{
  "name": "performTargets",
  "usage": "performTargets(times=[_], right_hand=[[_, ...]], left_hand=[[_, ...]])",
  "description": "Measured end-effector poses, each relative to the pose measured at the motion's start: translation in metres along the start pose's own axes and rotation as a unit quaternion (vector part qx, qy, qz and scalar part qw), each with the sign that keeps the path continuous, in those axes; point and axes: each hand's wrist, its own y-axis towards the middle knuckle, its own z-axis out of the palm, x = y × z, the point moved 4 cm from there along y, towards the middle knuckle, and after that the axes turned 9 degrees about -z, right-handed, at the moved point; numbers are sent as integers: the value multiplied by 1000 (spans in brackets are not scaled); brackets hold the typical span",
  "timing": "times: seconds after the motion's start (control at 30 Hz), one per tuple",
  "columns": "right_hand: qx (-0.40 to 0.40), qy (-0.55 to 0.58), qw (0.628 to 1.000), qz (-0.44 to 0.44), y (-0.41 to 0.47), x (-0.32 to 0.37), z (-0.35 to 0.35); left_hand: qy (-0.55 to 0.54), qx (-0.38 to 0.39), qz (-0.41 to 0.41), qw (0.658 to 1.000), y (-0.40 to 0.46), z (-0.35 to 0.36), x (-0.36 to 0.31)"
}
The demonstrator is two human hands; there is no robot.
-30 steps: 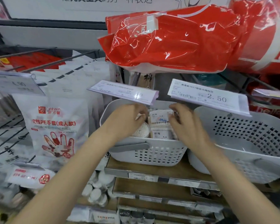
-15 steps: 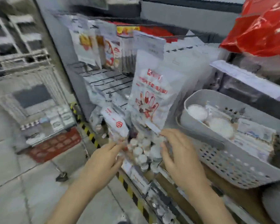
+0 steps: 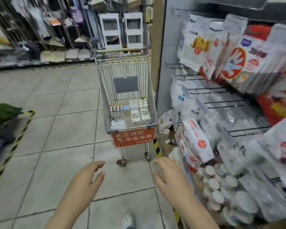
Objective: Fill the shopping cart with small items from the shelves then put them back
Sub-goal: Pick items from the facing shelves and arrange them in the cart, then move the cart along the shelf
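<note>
Small items (image 3: 130, 111) sit in rows at the bottom of my shopping cart (image 3: 127, 90). I see little boxes, tiny bottles and some clear round tubs. The picture is blurry, so I cannot read them. I think they are light. The boxes look stiff and easy to pinch by their sides. The clear tubs may be slippery, so I would hold one from both sides.

The cart stands on the floor (image 3: 56, 129) in front of me, just beside the end of the shelves (image 3: 221, 100). Its walls are thin wire and they are tall, so I think I must reach in from the top. A red sign (image 3: 133, 138) hangs on the front of the cart, facing me. The bar handle (image 3: 120, 50) is on the far side.

My left hand (image 3: 84, 177) is wide, with loose fingers, and holds nothing. My right hand (image 3: 170, 176) is wide too and also holds nothing. Both hover low over the tiles, near the cart's wheels but not touching the cart.

On my right, the shelves are full of hanging bags (image 3: 234, 63), and wire hooks poke out toward me. White round caps (image 3: 218, 184) sit low down close to my right arm. I think my sleeve or elbow could knock those if I swing out. On my left the floor gives lots of room, out to a yellow and black stripe (image 3: 15, 142). A green thing (image 3: 3, 111) lies past that stripe. More racks stand far behind the cart.
</note>
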Motion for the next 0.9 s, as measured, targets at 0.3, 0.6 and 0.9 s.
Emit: performTargets(times=[0.3,0.6,0.9], right_hand=[[48,54,994,77,114,-17,57],[49,101,980,162,171,-76,71],[109,100,974,169,310,-146,75]], left_hand=[[19,7,-11,1000,125,-40,39],[12,85,5,996,221,-5,20],[-4,104,-61,993,352,21,13]])
